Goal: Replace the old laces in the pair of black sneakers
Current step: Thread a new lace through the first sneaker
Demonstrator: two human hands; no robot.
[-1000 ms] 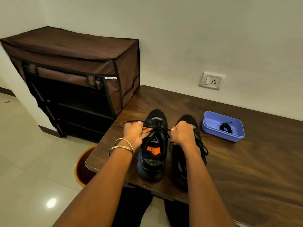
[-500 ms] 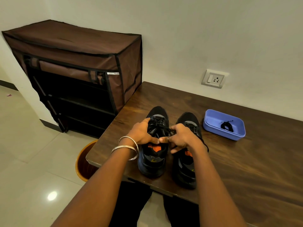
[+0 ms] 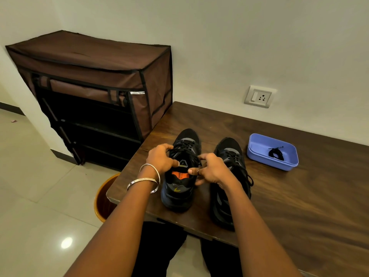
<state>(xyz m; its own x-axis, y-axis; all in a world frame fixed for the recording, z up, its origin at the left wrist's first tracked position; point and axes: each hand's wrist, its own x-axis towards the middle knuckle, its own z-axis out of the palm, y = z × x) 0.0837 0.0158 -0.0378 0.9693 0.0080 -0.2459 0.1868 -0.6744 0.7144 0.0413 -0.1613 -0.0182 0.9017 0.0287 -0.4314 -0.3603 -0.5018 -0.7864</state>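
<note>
Fingers first: the left hand (image 3: 159,157) has its fingers (image 3: 166,146) curled over the laces (image 3: 184,149) of the left sneaker (image 3: 180,176), thumb tucked down by the tongue. The right hand (image 3: 211,168) is curled too, fingertips pinching at the lace end right by the sneaker's collar, with a ring on one finger. Two silver bangles (image 3: 146,181) sit on the left wrist.

The right sneaker (image 3: 231,156) stands just beside the first one, toes pointing at the wall, its laces hanging loose down the side. Both sit near the front left corner of the brown wooden surface (image 3: 299,196).

Further right there's a blue tray (image 3: 257,150) with a coiled black lace (image 3: 276,152) in it. Off the surface: a brown fabric shoe rack (image 3: 95,76), an orange bin (image 3: 101,200) on the floor, and a wall socket (image 3: 259,96).
</note>
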